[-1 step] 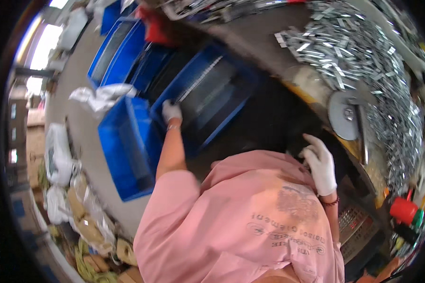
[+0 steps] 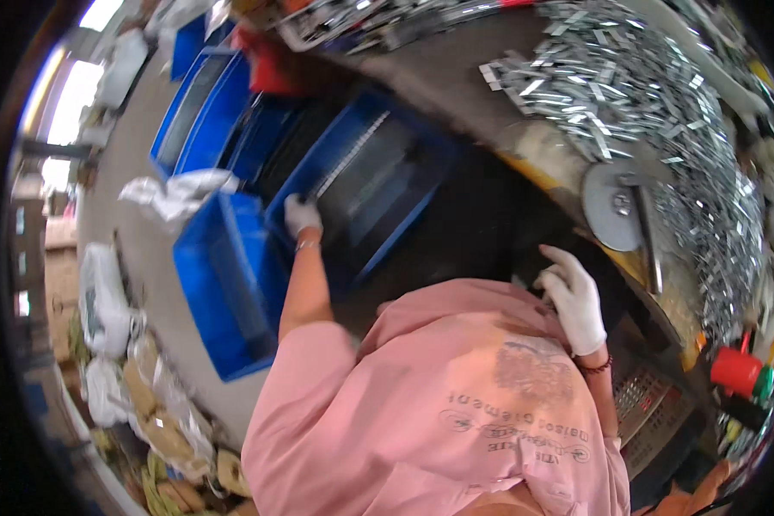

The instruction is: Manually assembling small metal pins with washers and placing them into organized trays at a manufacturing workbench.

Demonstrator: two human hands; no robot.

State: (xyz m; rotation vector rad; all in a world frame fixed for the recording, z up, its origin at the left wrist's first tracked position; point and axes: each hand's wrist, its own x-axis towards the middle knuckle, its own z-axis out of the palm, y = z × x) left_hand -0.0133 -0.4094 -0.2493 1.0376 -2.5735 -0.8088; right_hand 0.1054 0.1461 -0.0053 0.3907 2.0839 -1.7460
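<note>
Down beside the desk (image 2: 456,82), a blue crate (image 2: 404,215) sits tilted on the floor, loaded with neat rows of dark and silvery metal strips. The person's left hand (image 2: 302,215), in a white glove, is closed over the crate's near rim, gripping it. Nothing about the hold or the crate's place shows any shift from the instant before; the grip looks settled, with the crate neither lifted nor let go. Just left of that crate stands another blue crate (image 2: 219,288), seemingly empty, and beyond it more blue bins (image 2: 193,112) line up along the floor, with a crumpled white bag (image 2: 176,193) between them. Right of the loaded crate, the gloved right hand (image 2: 574,297) rests with fingers spread loosely, open, holding nothing, against a dark surface under the desk edge. Above that hand a round metal disc (image 2: 612,206) is fixed to the desk, and a wide heap of small shiny metal pieces (image 2: 662,112) covers the top.
</note>
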